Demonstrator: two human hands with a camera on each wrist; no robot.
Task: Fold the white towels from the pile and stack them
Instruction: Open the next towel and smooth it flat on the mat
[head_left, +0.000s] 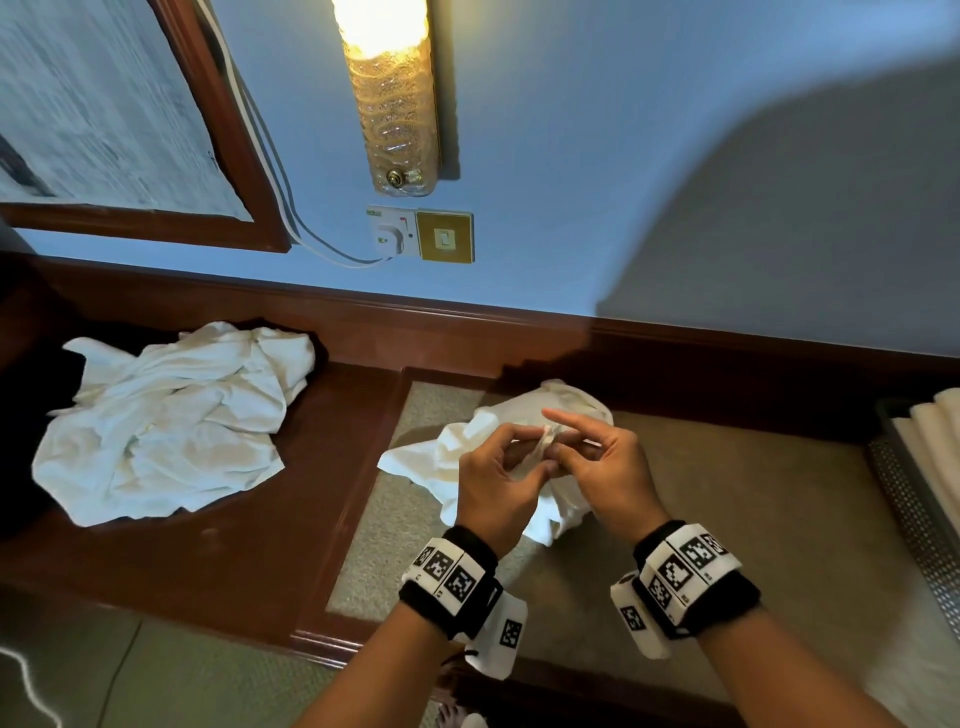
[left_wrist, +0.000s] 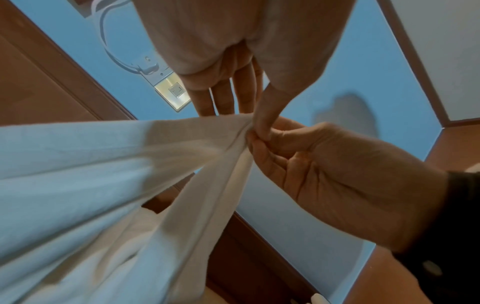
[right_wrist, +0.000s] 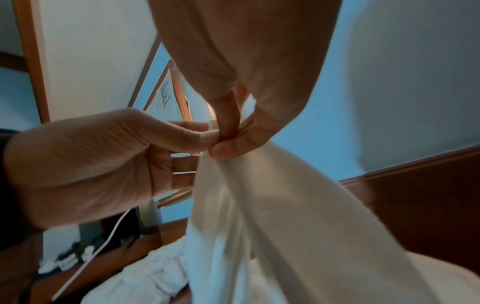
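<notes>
Dark wooden surface (head_left: 249, 561) with an inset beige panel (head_left: 727, 545) runs along a blue wall; a lit wall lamp (head_left: 392, 93), a socket with a white plug (head_left: 392, 234) and a brass switch plate (head_left: 445, 236) sit above it.

Pile of white towels (head_left: 166, 421) lies crumpled on the wood at the left, well apart from the hands.

One white towel (head_left: 467, 441) is bunched over the beige panel at centre, partly lifted; its lower folds touch the panel.

Left hand (head_left: 496, 483): fingers curled, thumb and forefinger pinching a gathered corner of the towel. In the left wrist view the cloth (left_wrist: 103, 164) fans out from that pinch toward the lower left.

Right hand (head_left: 605, 467): thumb and middle fingers pinching the same corner, touching the left fingertips; index finger extended straight toward the left. The right wrist view shows the towel (right_wrist: 272, 216) hanging down from the pinch, with the pile (right_wrist: 155, 273) blurred below.

Both wrists carry black bands with white marker tags (head_left: 447, 571).

Perforated metal tray (head_left: 919, 519) at the right edge holds white items; what they are cannot be told.
</notes>
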